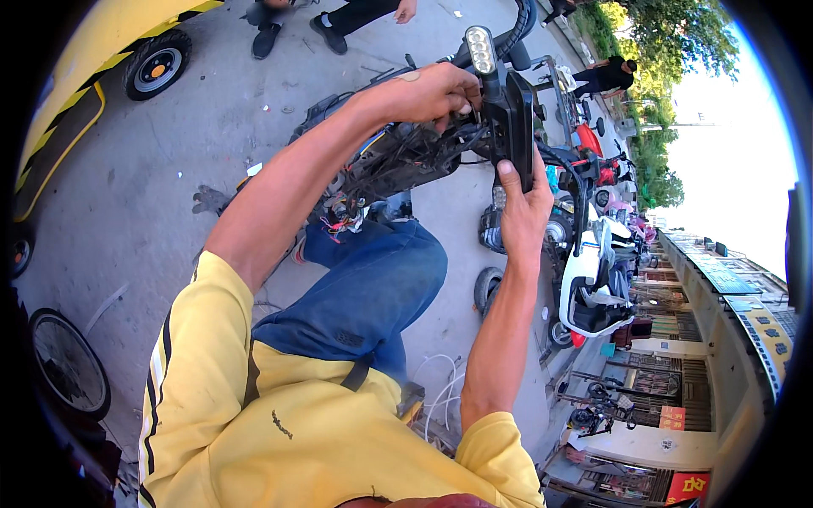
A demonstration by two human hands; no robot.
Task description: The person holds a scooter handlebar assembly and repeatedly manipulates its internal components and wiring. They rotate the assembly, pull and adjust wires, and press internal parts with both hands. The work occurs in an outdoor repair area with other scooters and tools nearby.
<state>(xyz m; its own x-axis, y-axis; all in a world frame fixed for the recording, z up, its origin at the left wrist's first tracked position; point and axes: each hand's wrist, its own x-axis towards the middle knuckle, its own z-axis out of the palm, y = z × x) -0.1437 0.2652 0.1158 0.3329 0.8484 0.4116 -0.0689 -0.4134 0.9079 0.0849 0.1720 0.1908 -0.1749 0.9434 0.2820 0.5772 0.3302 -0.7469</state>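
A stripped scooter frame (406, 157) with exposed dark parts and wiring stands in front of me. At its top are an LED light (481, 49) and a flat black housing (521, 118). My right hand (525, 199) grips the lower end of this housing, with the thumb lying on its near face. My left hand (436, 93) is closed, its fingers pinched together beside the housing, close to the cables; what they hold is too small to make out. A bundle of coloured wires (343, 216) hangs loose lower on the frame, above my knee.
At the upper left stands a yellow vehicle (93, 42) with black wheels. A bicycle wheel (69, 364) is at the lower left. A white scooter (584, 279) and several others stand to the right. Another person's legs (339, 21) show at the top; someone in black (605, 76) is farther off.
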